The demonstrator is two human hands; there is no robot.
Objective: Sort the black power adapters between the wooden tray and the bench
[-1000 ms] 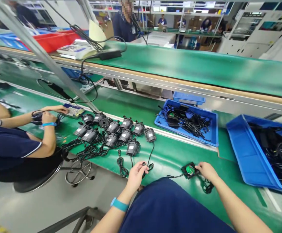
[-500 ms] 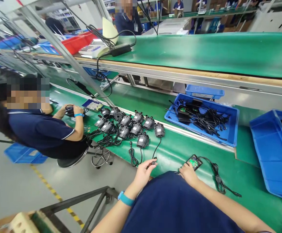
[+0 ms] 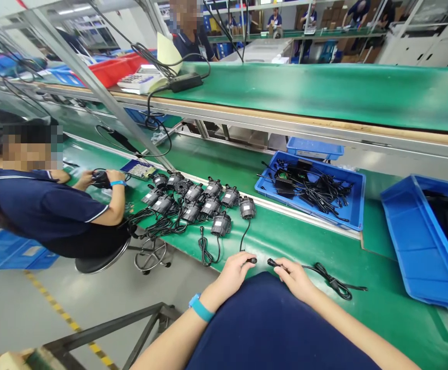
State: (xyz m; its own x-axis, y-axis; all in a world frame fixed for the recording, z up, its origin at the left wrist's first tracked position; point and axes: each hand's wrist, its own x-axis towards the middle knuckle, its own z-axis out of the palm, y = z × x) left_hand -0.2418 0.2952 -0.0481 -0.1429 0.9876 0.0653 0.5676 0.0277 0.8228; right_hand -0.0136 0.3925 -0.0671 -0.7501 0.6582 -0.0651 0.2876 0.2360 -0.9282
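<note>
My left hand (image 3: pixel 234 274) pinches the plug end of a black cable that runs up to a small black pump unit (image 3: pixel 247 207) on the green bench. My right hand (image 3: pixel 293 277) grips the connector of a second black cable (image 3: pixel 329 280), which trails right across the bench in a loose coil. The two connector tips face each other, a short gap apart, just in front of my dark blue shirt. A group of several black pump units (image 3: pixel 193 201) with coiled leads lies to the left of my hands.
A blue tray (image 3: pixel 357 203) of black cables and parts sits behind my hands; a larger blue bin (image 3: pixel 409 241) stands at the right. A seated co-worker (image 3: pixel 46 210) handles a black part at the left. A raised green conveyor (image 3: pixel 324 92) runs behind.
My right hand has left the small green-and-black part, which is out of sight now, and holds a cable connector instead. Both hands have come together in front of me.
</note>
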